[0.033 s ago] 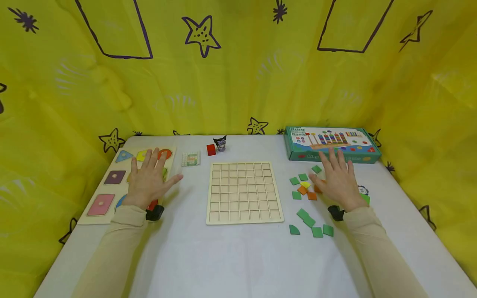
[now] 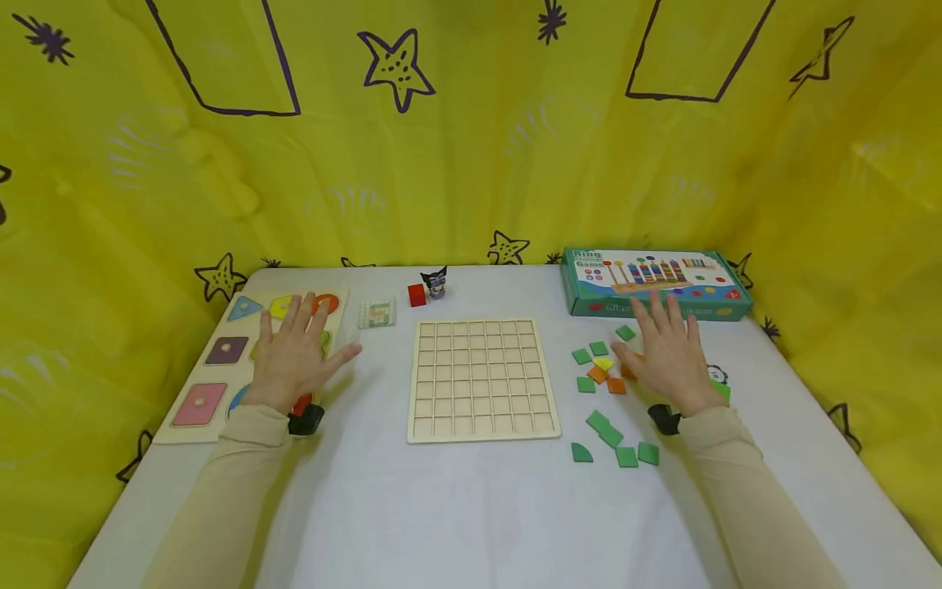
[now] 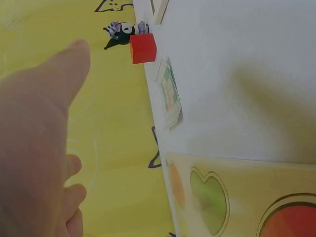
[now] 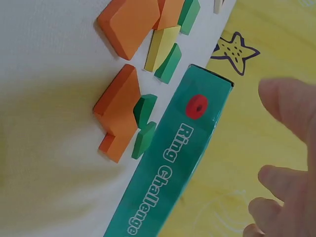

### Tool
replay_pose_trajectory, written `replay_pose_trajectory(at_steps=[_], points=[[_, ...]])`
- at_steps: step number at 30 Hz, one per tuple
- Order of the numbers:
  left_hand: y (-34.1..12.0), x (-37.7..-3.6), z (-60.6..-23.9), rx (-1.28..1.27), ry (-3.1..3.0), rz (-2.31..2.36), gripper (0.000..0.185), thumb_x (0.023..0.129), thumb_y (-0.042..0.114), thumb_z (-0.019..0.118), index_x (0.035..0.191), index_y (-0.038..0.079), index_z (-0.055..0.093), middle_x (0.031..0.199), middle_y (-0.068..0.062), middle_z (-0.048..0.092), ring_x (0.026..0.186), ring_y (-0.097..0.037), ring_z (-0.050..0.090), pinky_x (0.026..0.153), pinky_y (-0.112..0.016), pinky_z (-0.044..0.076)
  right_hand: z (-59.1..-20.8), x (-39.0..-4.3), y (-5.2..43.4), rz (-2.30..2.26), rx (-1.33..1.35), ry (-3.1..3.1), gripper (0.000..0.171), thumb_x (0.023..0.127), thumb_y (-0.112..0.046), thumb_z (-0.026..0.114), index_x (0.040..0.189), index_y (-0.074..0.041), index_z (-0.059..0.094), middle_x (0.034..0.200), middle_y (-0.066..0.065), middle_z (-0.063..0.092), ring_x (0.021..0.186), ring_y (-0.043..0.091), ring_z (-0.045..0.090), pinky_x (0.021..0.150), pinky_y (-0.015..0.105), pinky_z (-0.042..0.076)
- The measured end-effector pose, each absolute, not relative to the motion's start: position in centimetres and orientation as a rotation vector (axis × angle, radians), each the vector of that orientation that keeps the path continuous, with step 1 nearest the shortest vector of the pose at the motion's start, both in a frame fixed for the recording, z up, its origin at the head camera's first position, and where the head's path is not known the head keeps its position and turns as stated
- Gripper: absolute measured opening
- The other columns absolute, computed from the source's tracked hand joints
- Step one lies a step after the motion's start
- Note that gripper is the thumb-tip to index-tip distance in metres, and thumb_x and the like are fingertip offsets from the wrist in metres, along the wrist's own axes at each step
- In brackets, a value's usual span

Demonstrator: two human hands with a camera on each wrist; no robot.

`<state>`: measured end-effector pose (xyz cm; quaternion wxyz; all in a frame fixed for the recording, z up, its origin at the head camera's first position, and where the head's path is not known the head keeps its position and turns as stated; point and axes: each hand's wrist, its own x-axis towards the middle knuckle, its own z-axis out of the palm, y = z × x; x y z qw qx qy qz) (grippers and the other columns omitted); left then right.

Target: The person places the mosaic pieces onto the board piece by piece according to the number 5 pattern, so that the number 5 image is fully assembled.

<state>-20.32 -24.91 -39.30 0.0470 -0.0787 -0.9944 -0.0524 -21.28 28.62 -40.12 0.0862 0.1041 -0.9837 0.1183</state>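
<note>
Both hands lie flat with fingers spread, holding nothing: left hand [image 2: 294,356] over the shape-sorter puzzle board [image 2: 193,419] at centre left, right hand [image 2: 666,356] over the scattered green and orange tiles [image 2: 598,375] at centre right. Neither has moved; the grid board [image 2: 482,380] between them is unfilled.

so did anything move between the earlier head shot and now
Nothing visibly changed. The left hand lies open over the shape puzzle board, the right hand open over the loose coloured pieces, and the grid board sits between them.
</note>
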Motion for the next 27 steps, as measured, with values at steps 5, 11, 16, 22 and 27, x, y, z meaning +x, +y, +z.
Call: replay_pose_trajectory(at_steps=[5, 11, 16, 22, 27], points=[[-23.3, -19.5, -39.8, -0.355, -3.096, -0.324, 0.104, 0.090, 0.072, 0.043, 0.153, -0.006, 0.014, 0.157, -0.027, 0.014, 0.144, -0.041, 0.009, 0.111, -0.062, 0.002, -40.0, -21.5, 28.5, 0.504, 0.214, -2.854, 0.051, 0.099, -0.022, 0.057, 0.136, 0.012, 0.047, 0.138, 0.032, 0.044, 0.127, 0.049, 0.037, 0.106, 0.064, 0.023], [-18.5, -16.3, -42.1, -0.584, -3.178, -0.616, 0.112, 0.084, 0.070, 0.057, 0.152, -0.008, 0.013, 0.159, -0.024, 0.010, 0.145, -0.039, 0.009, 0.113, -0.057, 0.011, -41.0, -22.2, 28.3, 0.664, 0.003, -3.073, 0.036, 0.099, -0.022, 0.057, 0.112, 0.011, 0.065, 0.097, 0.022, 0.065, 0.087, 0.037, 0.054, 0.082, 0.052, 0.046], [-16.1, -14.7, -43.8, -0.602, -3.263, -0.639, 0.124, 0.075, 0.076, 0.063, 0.151, -0.009, 0.015, 0.159, -0.024, 0.009, 0.146, -0.036, 0.006, 0.114, -0.055, 0.006, -41.8, -23.2, 28.0, 0.591, -0.080, -3.154, 0.042, 0.093, -0.029, 0.067, 0.102, 0.012, 0.067, 0.082, 0.017, 0.064, 0.084, 0.037, 0.051, 0.077, 0.049, 0.044], [-15.6, -14.2, -44.6, -0.564, -3.257, -0.536, 0.125, 0.071, 0.078, 0.065, 0.151, -0.007, 0.021, 0.159, -0.021, 0.012, 0.146, -0.035, 0.005, 0.114, -0.056, 0.004, -42.0, -23.8, 27.5, 0.487, -0.084, -3.141, 0.037, 0.092, -0.027, 0.067, 0.084, 0.009, 0.066, 0.072, 0.015, 0.056, 0.079, 0.038, 0.051, 0.069, 0.045, 0.042], [-15.8, -14.2, -45.0, -0.577, -3.246, -0.542, 0.120, 0.073, 0.076, 0.063, 0.153, -0.003, 0.021, 0.161, -0.016, 0.011, 0.147, -0.033, 0.004, 0.113, -0.058, 0.002, -42.2, -24.0, 27.1, 0.407, -0.131, -3.175, 0.041, 0.095, -0.029, 0.063, 0.067, 0.002, 0.057, 0.076, 0.021, 0.050, 0.081, 0.042, 0.048, 0.067, 0.046, 0.042]])
